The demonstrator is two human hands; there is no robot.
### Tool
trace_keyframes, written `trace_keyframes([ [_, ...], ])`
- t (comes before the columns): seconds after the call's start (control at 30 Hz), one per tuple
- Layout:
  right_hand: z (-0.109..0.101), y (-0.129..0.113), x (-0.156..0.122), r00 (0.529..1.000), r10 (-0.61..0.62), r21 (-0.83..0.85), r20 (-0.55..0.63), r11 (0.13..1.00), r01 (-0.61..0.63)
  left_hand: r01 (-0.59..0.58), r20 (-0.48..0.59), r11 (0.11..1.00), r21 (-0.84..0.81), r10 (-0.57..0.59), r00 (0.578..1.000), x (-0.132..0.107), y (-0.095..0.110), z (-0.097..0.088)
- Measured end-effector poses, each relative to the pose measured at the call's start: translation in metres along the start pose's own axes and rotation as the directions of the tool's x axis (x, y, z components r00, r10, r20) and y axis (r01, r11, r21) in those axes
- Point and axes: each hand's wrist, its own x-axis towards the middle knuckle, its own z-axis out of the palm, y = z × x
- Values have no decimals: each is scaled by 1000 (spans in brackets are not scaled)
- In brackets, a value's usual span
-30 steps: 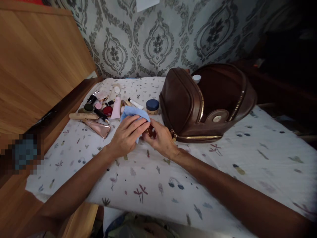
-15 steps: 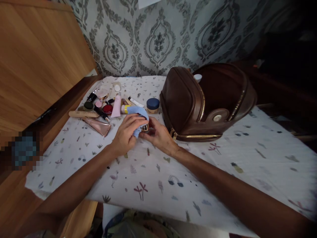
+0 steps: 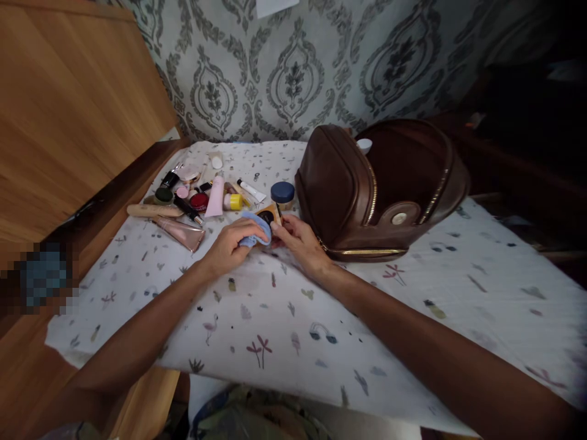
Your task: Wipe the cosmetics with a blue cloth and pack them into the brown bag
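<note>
My left hand (image 3: 229, 245) is closed on a folded light blue cloth (image 3: 257, 228). The cloth lies against a small flat item with a gold and black face (image 3: 270, 215), whose kind I cannot make out. My right hand (image 3: 300, 241) grips the right side of that item between thumb and fingers. Just behind the hands stands a jar with a dark blue lid (image 3: 282, 192). Left of it are a yellow-capped bottle (image 3: 233, 201), a pink tube (image 3: 215, 197) and a small white tube (image 3: 251, 190).
An unzipped brown leather bag (image 3: 339, 189) stands right of my hands. Several cosmetics lie at the left, among them a rose-coloured tube (image 3: 181, 233), a red jar (image 3: 199, 202) and a beige tube (image 3: 155, 211). A patterned white cloth (image 3: 284, 324) covers the table; wooden panels (image 3: 77, 110) border the left.
The held item has turned so that its gold and black face shows. My left hand and the blue cloth have shifted left and down, uncovering the yellow-capped bottle.
</note>
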Motion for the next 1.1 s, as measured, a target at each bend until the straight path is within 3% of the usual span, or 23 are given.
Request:
trace_keyframes([
  [0.1, 1, 5, 2, 1000, -2, 32, -24, 999, 3, 167, -99, 985, -35, -170, 981, -2, -7, -1],
  [0.2, 3, 5, 1, 998, -11, 123, -55, 992, 18, 384, -302, 921, -66, -386, 872, -2, -16, -1],
  [0.27, 4, 1, 0, 999, -19, 213, -39, 977, 27, 447, -376, 872, -201, -490, 786, 0, -19, -1],
  [0.37, 4, -4, -2, 999, -20, 297, 35, 955, 9, 420, -306, 695, -584, -668, 679, 5, -18, 0],
  [0.43, 3, -4, -3, 998, -10, 273, 59, 962, -7, 359, -203, 526, -771, -737, 645, 7, -15, 1],
  [0.53, 0, 1, -1, 999, -13, 123, 47, 992, 7, 317, -132, 437, -842, -736, 663, 7, -10, 7],
  [0.7, -6, -2, 1, 984, -150, -234, -95, 964, 124, 280, -125, 511, -813, -622, 773, 2, -3, 20],
  [0.8, -3, -12, -3, 988, -154, -242, 5, 959, 151, 253, -121, 549, -797, -555, 823, 1, 0, 24],
  [0.93, 5, -15, -12, 981, -114, -313, 160, 936, 160, 248, -134, 545, -801, -567, 813, 3, 2, 24],
  [1.1, 8, -1, -16, 969, -176, -536, 171, 809, 242, 260, -105, 454, -852, -636, 765, 4, 5, 24],
])
